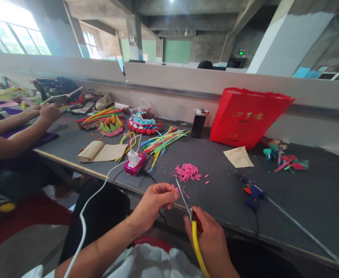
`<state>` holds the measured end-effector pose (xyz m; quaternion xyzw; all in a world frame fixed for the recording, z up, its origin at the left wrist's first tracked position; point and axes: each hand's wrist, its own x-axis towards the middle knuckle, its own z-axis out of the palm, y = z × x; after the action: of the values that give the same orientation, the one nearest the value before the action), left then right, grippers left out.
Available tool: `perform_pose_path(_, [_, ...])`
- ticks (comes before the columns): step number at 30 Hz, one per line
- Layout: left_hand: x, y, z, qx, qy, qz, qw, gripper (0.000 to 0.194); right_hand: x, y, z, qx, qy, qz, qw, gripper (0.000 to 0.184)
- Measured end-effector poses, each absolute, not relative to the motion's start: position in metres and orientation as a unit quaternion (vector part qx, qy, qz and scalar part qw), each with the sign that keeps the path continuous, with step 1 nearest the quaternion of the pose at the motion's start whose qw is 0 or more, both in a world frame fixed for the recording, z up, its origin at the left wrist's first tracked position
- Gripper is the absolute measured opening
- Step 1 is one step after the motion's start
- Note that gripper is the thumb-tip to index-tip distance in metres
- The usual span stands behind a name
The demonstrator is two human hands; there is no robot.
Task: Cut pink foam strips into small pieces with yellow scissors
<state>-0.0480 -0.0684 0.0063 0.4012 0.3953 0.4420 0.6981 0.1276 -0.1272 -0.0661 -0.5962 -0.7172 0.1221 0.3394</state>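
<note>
My left hand (157,199) is closed in a pinch on a small pink piece (174,187) at the near edge of the table. In my right hand (210,235) is a pair of scissors (188,204) with yellow handles. Their blades point up and away from me, beside the left fingertips; whether they touch the pink piece I cannot tell. Just beyond the blades lies a pile of small pink pieces (188,172), with a few loose ones to its right.
A blue glue gun (253,195) with a long glue stick lies right. Behind stand a red bag (247,117) and a bottle (198,123). Colourful pipe cleaners (166,141), a paper roll (92,150) and a pink power strip (135,164) with a white cable lie left. A co-worker's hands (46,112) work far left.
</note>
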Motion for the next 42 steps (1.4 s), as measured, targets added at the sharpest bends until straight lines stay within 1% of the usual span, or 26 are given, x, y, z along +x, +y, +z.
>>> perform_pose_path(3, [-0.048,-0.067,0.006,0.401,0.396,0.447,0.694,0.013,0.127,-0.125,-0.065,-0.624,-0.697,0.114,0.334,0.022])
perform_pose_path(7, [-0.048,-0.065,0.005,0.401,0.399,0.448,0.693,0.014,0.127,-0.125,-0.060,-0.608,-0.716,0.073,0.336,0.026])
perform_pose_path(13, [-0.044,-0.060,0.006,0.418,0.391,0.429,0.698,0.011,0.128,-0.125,-0.057,-0.594,-0.733,0.045,0.328,0.019])
perform_pose_path(17, [-0.043,-0.052,0.009,0.430,0.387,0.421,0.698,0.014,0.130,-0.119,-0.060,-0.571,-0.734,0.041,0.366,0.016])
perform_pose_path(22, [-0.044,-0.040,0.008,0.447,0.368,0.406,0.707,0.015,0.129,-0.112,-0.061,-0.561,-0.728,0.067,0.388,0.012])
perform_pose_path(27, [-0.043,-0.022,0.013,0.473,0.362,0.390,0.702,0.016,0.128,-0.102,-0.055,-0.586,-0.712,0.090,0.377,0.012])
perform_pose_path(33, [-0.037,0.010,0.030,0.486,0.308,0.430,0.696,0.009,0.132,-0.074,-0.032,-0.594,-0.684,0.186,0.380,0.020])
perform_pose_path(38, [-0.037,0.027,0.029,0.465,0.274,0.431,0.724,0.010,0.129,-0.054,-0.020,-0.609,-0.630,0.245,0.415,0.030])
perform_pose_path(40, [-0.037,0.031,0.023,0.441,0.278,0.427,0.739,0.011,0.128,-0.051,-0.024,-0.610,-0.623,0.241,0.426,0.034])
perform_pose_path(42, [-0.037,0.033,0.016,0.409,0.291,0.426,0.753,0.013,0.131,-0.050,-0.032,-0.612,-0.633,0.186,0.436,0.033])
